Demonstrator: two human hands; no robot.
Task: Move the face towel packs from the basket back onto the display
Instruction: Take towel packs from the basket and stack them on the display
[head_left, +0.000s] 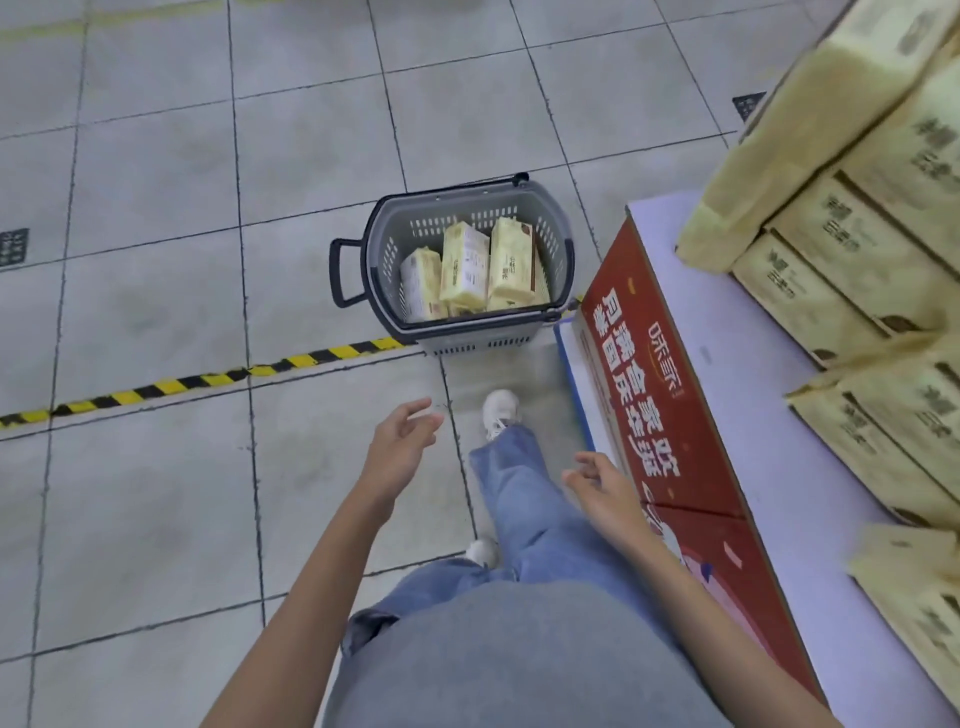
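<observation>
Floor: open grey tiles are seen on the whole left side, crossed by a yellow-black tape line that runs up to the foot of the basket; free room for stepping is judged to be wide here.
Left hand: it is held out in the air with the fingers loosely spread and a little curled; nothing is carried in it.
Basket: it stands on the floor ahead of the feet, just beside the near corner of the display, with its dark handle pointing left.
Face towel packs: at least three yellow packs are seen standing upright inside the basket; if more lie under them cannot be told.
Right hand: it is open and empty too, the fingers relaxed and apart, close to the red front panel.
Display: on the pale top many stacked packs are already present, and a bare strip is left along the front edge.
Progress: the task is judged as partly done at most; the packs in the basket are still to be moved.
Edges: the passage between the basket and the display corner is narrow, so a lifted pack is better brought up over the rim first.
</observation>
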